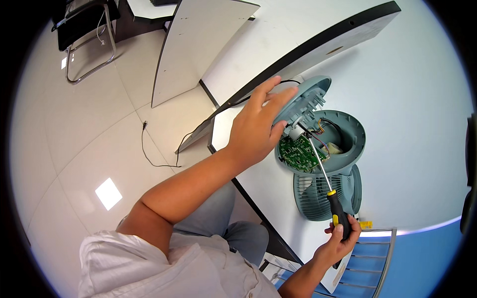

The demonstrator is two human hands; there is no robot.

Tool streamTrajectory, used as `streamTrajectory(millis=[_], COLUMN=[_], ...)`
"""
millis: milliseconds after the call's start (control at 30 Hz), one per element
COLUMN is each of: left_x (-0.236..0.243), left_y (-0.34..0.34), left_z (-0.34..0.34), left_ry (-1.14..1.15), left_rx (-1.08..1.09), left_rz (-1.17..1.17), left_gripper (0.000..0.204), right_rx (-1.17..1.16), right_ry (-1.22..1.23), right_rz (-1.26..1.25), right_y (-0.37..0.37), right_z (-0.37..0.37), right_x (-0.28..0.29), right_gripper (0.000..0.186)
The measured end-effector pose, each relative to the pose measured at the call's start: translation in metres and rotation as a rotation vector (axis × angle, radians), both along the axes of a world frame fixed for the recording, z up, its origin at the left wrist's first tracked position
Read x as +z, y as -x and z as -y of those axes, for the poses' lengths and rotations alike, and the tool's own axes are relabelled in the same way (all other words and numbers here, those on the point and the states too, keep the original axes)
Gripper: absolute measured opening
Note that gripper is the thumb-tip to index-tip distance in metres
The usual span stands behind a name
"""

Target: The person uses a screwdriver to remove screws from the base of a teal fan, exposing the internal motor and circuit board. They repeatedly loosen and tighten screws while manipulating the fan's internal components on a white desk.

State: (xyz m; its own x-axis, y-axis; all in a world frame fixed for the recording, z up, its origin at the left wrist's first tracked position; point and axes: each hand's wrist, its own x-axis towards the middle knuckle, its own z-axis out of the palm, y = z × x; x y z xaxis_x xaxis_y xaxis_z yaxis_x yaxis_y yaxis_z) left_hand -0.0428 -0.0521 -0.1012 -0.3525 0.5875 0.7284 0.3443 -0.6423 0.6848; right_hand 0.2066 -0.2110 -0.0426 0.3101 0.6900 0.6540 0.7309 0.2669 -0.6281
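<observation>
My left hand [258, 121] grips the round grey-green cover [303, 102] of an appliance that looks like a fan, holding it tilted up. Below the cover, the opened oval housing [354, 136] shows a green circuit board [298, 154] and several coloured wires [322, 125]. In my right hand [340, 243] is a black and yellow screwdriver [336, 203]. Its long shaft points up into the gap by the white motor part [296, 131] under the cover; the exact contact of the tip is hard to make out. A slatted fan grille [318, 196] lies on the near side of the housing.
The appliance stands on a white table [258, 184] with a dark edge. A black cable [180, 154] runs down to the tiled floor, its plug [144, 124] lying there. Panels [198, 44] stand beyond, a chair [89, 44] far left. A metal rack [370, 258] is near right.
</observation>
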Motion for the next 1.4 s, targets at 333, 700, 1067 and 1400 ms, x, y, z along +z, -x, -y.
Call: streamTrajectory(millis=[333, 700, 1067, 1400], left_x=[-0.002, -0.004, -0.003, -0.003], left_y=[0.001, 0.001, 0.002, 0.002], left_z=[-0.001, -0.005, -0.006, -0.006], left_ry=[0.046, 0.003, -0.013, -0.041], left_rx=[-0.141, -0.098, -0.096, -0.100], left_rz=[0.058, 0.028, 0.026, 0.025], left_gripper=[0.059, 0.062, 0.062, 0.064], right_rx=[-0.006, -0.022, -0.025, 0.004], right_ry=[0.099, 0.097, 0.052, 0.061], right_rz=[0.241, 0.272, 0.285, 0.278], right_y=[0.003, 0.004, 0.004, 0.004], right_z=[-0.019, -0.023, -0.013, -0.022], right_x=[-0.002, -0.002, -0.001, -0.003], right_gripper=[0.030, 0.030, 0.029, 0.029])
